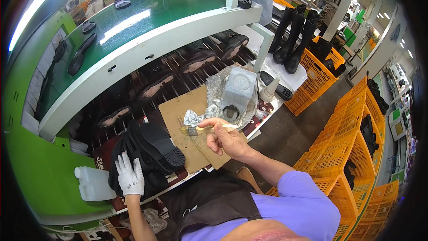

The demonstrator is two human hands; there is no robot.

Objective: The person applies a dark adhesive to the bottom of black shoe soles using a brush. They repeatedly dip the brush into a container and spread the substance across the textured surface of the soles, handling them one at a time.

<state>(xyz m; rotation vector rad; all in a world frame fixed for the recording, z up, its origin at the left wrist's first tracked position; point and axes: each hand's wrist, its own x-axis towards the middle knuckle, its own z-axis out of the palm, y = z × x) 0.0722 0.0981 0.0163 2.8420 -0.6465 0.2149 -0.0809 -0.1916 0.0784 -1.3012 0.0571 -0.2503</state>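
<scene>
- R hand [226, 142], bare, ctr of frame: fingers curled, thumb pressed over a flat brush w/ pale wooden handle, dull metal band & yellowish bristles [203, 130]; tip points left, over the cardboard.
- L hand [130, 176], lower left of ctr, in a stained white fabric glove: fingers extended, slightly apart, palm down on the black pile, not gripping round it.
- Black pile of footwear parts w/ thick rubber soles [154, 145], lower left of ctr: matte, curved edges, deep blocky tread at its right end; pieces overlap, so can't tell the count.
- Flat brown cardboard sheet [176, 111], mid-frame, scuffed, just right of the pile.
- Boxy grey-white plastic container w/ cut-open mouth [240, 87], ctr-right, lying in crinkled clear plastic film [213, 88]; crumpled whitish wad [192, 118] near the brush tip.
- White bottle w/ cone nozzle [269, 91], right of container.
- Translucent white plastic jug, squarish [93, 185], lower left, close beside the pile.
- Pale painted metal beam [151, 52], upper left to ctr, cuts across the view of the rack behind; dark footwear w/ pinkish undersides [158, 86] lies there on the rollers.
- Glossy green belt [147, 18], upper left, bears black soles.
- Orange perforated plastic crates [352, 151], right side, stacked; tall smooth black boots [294, 40], upper right.
</scene>
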